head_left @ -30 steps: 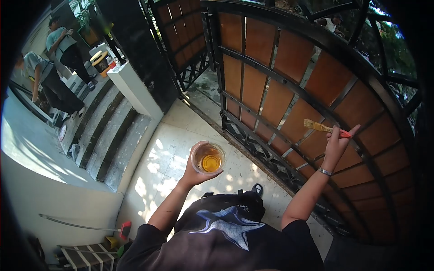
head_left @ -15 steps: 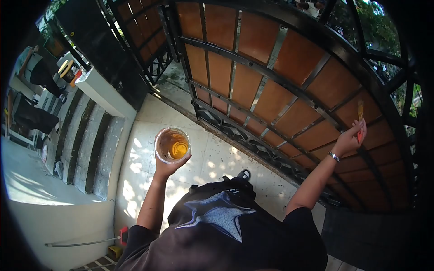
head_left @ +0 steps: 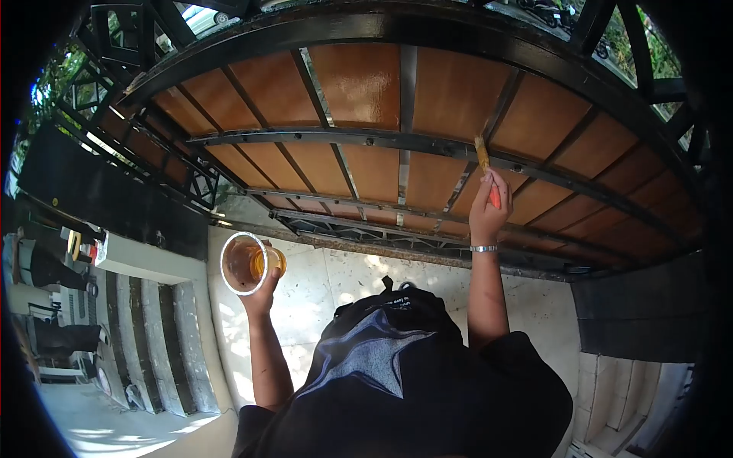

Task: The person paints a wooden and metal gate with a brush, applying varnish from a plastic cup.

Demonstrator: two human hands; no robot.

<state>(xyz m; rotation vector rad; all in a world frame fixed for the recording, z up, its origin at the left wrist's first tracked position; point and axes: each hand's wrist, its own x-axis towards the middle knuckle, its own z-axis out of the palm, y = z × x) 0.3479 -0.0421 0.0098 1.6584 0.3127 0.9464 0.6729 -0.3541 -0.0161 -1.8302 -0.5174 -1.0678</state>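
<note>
My left hand [head_left: 263, 299] is wrapped round a clear plastic cup [head_left: 231, 266], which is tilted with its mouth to the left. Amber liquid [head_left: 269, 262] shows at its bottom. A paintbrush [head_left: 482, 154] with an orange-red handle is gripped in my right hand [head_left: 489, 208], bristles pointing up. Its bristle tip overlaps the black crossbar [head_left: 397, 140] of a gate in this view. Brown wooden panels [head_left: 356, 88] fill the gate's black metal frame, and one of them near the top has a glossy patch.
Below the gate lies a pale tiled floor [head_left: 305, 286]. Steps [head_left: 156, 336] and a white low wall [head_left: 145, 256] stand at left, where another person [head_left: 57, 263] is partly visible. More steps [head_left: 618, 393] are at lower right. A parked car [head_left: 202, 19] shows beyond the gate.
The view has turned to the right. My right hand has brought the paintbrush from a far right panel to the crossbar area. The cup in my left hand has tipped leftward.
</note>
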